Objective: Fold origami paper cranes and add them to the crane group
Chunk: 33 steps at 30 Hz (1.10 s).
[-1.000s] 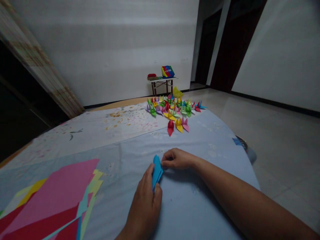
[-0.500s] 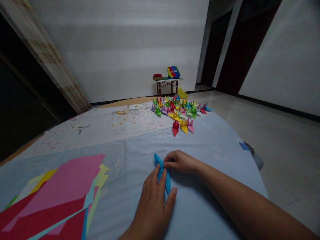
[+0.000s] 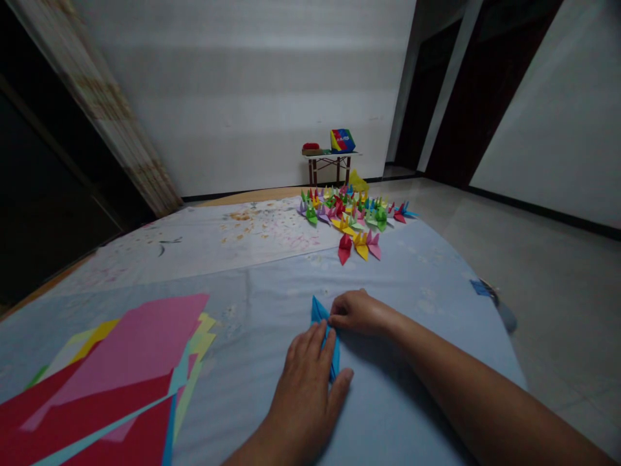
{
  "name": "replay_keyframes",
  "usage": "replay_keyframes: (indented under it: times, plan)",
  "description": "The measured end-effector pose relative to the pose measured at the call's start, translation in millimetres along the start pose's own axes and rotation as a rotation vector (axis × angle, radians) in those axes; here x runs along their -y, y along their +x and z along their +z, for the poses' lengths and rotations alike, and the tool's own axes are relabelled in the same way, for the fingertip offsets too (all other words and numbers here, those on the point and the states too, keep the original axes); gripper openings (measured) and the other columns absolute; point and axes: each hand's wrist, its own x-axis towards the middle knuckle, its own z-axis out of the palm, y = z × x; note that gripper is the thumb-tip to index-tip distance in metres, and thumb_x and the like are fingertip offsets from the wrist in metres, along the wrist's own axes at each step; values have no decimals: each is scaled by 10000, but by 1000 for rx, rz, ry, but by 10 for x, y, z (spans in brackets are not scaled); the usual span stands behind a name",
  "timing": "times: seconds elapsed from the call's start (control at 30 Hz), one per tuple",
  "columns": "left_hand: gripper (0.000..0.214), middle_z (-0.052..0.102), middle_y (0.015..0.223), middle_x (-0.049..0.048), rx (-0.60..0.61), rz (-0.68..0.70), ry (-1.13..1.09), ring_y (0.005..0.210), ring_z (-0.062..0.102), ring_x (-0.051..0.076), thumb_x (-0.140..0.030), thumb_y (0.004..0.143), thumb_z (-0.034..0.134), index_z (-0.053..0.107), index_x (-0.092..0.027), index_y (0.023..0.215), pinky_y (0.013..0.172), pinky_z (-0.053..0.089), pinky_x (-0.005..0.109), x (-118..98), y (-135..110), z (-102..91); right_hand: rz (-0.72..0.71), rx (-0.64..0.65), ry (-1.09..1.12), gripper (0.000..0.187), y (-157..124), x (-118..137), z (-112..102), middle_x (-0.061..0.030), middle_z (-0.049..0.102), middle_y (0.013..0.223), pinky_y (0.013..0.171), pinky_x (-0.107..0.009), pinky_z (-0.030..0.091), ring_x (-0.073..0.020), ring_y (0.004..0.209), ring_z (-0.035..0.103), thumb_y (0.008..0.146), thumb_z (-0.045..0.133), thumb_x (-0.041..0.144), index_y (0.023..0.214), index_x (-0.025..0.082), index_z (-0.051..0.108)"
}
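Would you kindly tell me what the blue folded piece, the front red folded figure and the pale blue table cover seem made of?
Blue folded piece: apparently matte paper, with flat faces and straight edges.
Front red figure: likely matte paper, given its pointed shape.
Pale blue cover: probably dull fabric, since soft wrinkles show, though thin plastic is possible.

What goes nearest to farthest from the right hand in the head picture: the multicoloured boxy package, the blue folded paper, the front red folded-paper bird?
1. Blue folded paper: at the right hand, partly under the left hand.
2. Front red folded-paper bird: ahead, on the cloth.
3. Multicoloured boxy package: far ahead, beyond the birds.
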Motion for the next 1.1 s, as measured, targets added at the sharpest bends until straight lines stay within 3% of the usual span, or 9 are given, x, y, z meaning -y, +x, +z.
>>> replay_keyframes:
  times: [0.2,0.37,0.53,0.77,1.1]
  plan:
    - [523,322,1415,90,23,8,19,1301,257,248,-465,887,299,320,-205,1341,1048,224,507,-6,17,-13,-63,-173,61,231,53,-54,60,-5,667,741,752,-307,319,-162,735,571,722,597,329,918,212,631]
    - [529,313,1418,97,25,19,31,1307,243,252,-468,885,306,313,-204,1344,1055,194,522,-21,21,-29,-68,-214,160,181,158,-105,118,-16,670,763,692,-262,339,-146,724,572,741,584,314,841,184,661]
    - [544,310,1419,95,35,21,32,1308,243,248,-480,882,296,306,-198,1347,1061,183,522,-30,19,-33,-66,-280,128,138,231,-116,166,-3,675,760,739,-282,322,-155,769,574,736,600,310,781,200,672]
    - [543,316,1417,86,22,33,36,1306,249,241,-478,877,312,308,-205,1346,1066,186,508,-19,0,-33,-57,-292,147,152,276,-130,201,12,656,689,701,-262,314,-135,714,569,732,617,345,779,219,687]
    - [548,303,1424,84,11,32,30,1308,241,254,-477,868,338,305,-214,1348,1063,172,519,-34,-13,-28,48,-301,82,195,335,-91,199,-10,671,771,698,-292,285,-167,788,559,724,620,397,780,217,671]
